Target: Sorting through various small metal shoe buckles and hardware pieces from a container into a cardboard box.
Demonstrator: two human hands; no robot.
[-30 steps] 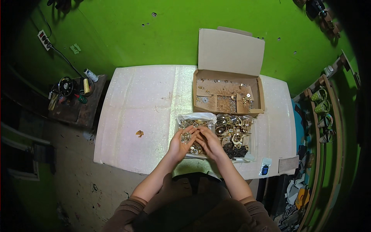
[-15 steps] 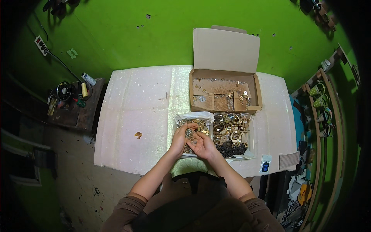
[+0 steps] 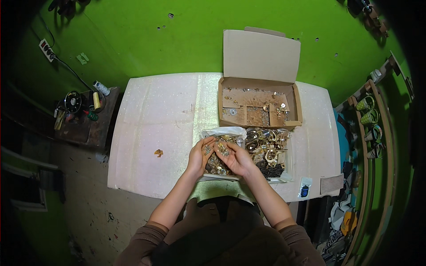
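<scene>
My left hand [image 3: 198,158] and my right hand [image 3: 241,160] are over a white-lined tray [image 3: 226,131] full of small gold and silver metal pieces [image 3: 218,168]. Both palms face up, cupped, with fingertips close to each other. Small shiny metal pieces [image 3: 223,150] lie in the right palm and along its fingers. More of them rest in the left hand, against the fingers. The pieces are too small to tell their exact kind. Just right of my right hand, a second tray holds larger gold-toned buckles and fittings [image 3: 270,155] and a heap of black pieces [image 3: 271,170].
Behind the trays stands an open cardboard box [image 3: 260,125] with dividers and scattered small metal parts. A brown scrap [image 3: 158,153] lies on the white sparkly tabletop [image 3: 146,119]. A small bag with a dark blue item [image 3: 305,189] and a card [image 3: 332,183] are at the front right edge.
My hands have moved apart from their joined cup, the left one outward to the left. More of the tray's metal pieces now show below and between them.
</scene>
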